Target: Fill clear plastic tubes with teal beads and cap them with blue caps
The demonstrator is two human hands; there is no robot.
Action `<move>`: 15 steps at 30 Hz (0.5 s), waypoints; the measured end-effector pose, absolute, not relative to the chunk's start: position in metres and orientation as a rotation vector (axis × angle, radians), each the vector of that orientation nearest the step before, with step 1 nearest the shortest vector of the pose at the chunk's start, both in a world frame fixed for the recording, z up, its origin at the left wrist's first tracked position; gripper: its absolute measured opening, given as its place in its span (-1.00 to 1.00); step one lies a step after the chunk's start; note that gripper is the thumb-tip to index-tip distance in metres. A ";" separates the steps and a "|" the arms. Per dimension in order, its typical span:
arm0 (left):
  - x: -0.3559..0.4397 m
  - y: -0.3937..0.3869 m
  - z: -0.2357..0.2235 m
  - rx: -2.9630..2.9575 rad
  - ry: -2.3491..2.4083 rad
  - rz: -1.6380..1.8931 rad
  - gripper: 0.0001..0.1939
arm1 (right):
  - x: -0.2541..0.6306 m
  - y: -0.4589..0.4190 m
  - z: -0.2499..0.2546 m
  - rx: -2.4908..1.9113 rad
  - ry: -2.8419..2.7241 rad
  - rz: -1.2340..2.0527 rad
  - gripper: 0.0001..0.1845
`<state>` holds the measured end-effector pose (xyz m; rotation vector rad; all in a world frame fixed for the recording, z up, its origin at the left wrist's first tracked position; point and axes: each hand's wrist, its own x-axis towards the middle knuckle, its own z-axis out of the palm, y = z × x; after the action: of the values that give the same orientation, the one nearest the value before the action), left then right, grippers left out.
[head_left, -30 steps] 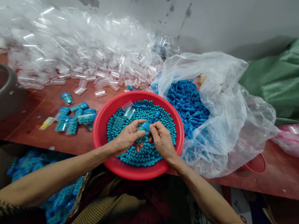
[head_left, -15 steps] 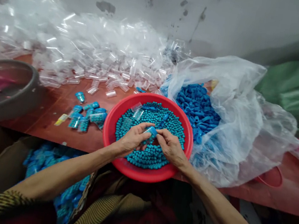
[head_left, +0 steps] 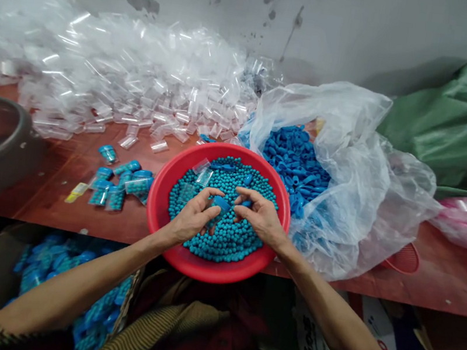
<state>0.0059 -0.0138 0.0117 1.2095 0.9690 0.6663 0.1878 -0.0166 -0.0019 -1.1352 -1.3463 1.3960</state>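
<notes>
My left hand (head_left: 196,213) is closed around a small clear plastic container with a blue top (head_left: 220,204), held tilted over the beads. My right hand (head_left: 261,218) is a short way to the right of it, thumb and index finger apart. A blue piece (head_left: 247,203) shows between those fingers; whether it is held or lies behind them I cannot tell. Below both hands is a red basin (head_left: 159,210) of small turquoise beads (head_left: 222,247). Two clear empty sleeves (head_left: 204,176) and a blue cap-like piece (head_left: 248,178) lie on the beads.
Filled containers (head_left: 118,192) and a yellow slip (head_left: 76,192) lie left of the basin. A grey tub (head_left: 20,147) stands farther left. Clear sleeves (head_left: 142,78) pile along the wall. Blue pieces (head_left: 295,161) spill from a plastic bag (head_left: 361,177). Below the table, a box holds filled containers (head_left: 55,265).
My right hand has come away from the container's blue top, and its fingers have spread. My left hand still holds the container. The view has shifted slightly to the right.
</notes>
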 end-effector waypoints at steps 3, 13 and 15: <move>0.005 -0.015 0.014 1.264 0.983 0.641 -0.57 | 0.184 -0.013 0.000 -1.170 -1.221 1.376 -0.47; 0.018 -0.023 0.016 1.286 1.079 0.862 -0.50 | 0.165 -0.032 0.012 -1.265 -2.101 0.898 0.04; 0.018 -0.022 0.017 1.261 1.061 0.865 -0.48 | 0.162 -0.036 0.012 -1.325 -2.191 0.815 0.13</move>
<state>0.0177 -0.0222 0.0168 1.2611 1.0607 0.8648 0.1616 -0.0360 0.0121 -1.3253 -2.1905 0.8154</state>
